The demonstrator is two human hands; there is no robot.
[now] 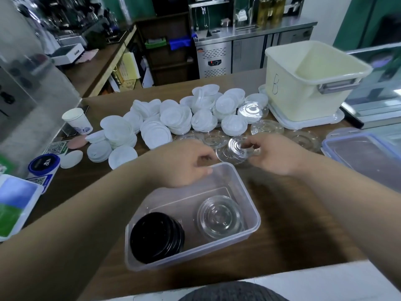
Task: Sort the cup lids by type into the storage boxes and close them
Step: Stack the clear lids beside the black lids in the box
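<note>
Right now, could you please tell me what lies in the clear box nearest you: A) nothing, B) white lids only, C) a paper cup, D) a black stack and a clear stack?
D: the clear box holds a stack of black lids beside a stack of clear lids.

- Left hand (184,164), right hand (275,155): both are seen bare.
- Left forearm (86,213), right forearm (347,192): both are shown bare as far as the frame edges.
- Garment (234,293): dark grey, coarse knit-like texture, seen only at the bottom edge.
</note>
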